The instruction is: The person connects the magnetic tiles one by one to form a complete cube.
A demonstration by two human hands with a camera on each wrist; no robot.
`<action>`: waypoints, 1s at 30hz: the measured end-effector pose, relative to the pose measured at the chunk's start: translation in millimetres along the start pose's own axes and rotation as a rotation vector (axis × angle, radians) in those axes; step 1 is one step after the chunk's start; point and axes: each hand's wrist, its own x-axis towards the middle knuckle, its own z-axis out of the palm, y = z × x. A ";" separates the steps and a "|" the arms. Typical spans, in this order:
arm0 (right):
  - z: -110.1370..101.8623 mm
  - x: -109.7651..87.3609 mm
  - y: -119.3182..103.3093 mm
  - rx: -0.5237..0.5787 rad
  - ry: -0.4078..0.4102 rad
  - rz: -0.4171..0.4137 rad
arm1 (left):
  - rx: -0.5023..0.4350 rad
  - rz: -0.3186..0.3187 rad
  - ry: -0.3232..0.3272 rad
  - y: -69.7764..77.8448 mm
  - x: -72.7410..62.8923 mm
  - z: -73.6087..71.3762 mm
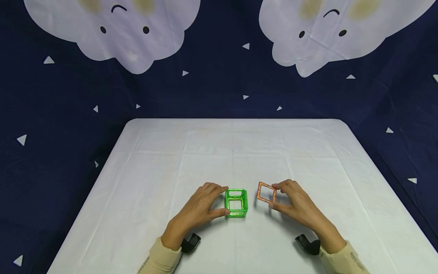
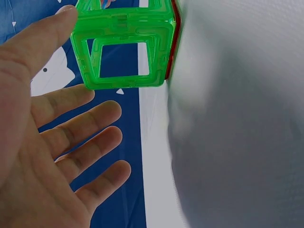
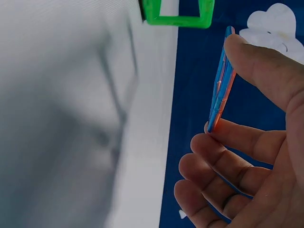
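A cube of green see-through magnetic tiles (image 1: 236, 197) stands at the middle of the table's near half, and a red tile (image 2: 174, 45) lies under it at the table. My left hand (image 1: 200, 203) pinches the cube's left side between thumb and index finger, the other fingers spread. To the right, my right hand (image 1: 297, 203) holds a square orange magnetic tile (image 1: 258, 191) by its edges with thumb and index finger, lifted and tilted. Seen edge-on in the right wrist view, a blue layer (image 3: 218, 85) lies against the orange one. A gap separates tile and cube.
A white cloth covers the table (image 1: 232, 152), with rounded far corners. Behind and around it hangs a dark blue curtain (image 1: 219, 87) with clouds and small triangles. Black camera mounts (image 1: 191, 243) sit at both wrists, close over the table.
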 end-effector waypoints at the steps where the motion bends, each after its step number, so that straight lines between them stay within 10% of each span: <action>1: 0.3 1.8 -2.0 0.005 0.000 -0.005 | 0.001 -0.001 0.000 0.0 0.1 0.1; 30: 20.8 33.2 -48.3 0.077 -0.040 -0.206 | -0.044 -0.032 -0.021 -0.1 -0.2 -0.6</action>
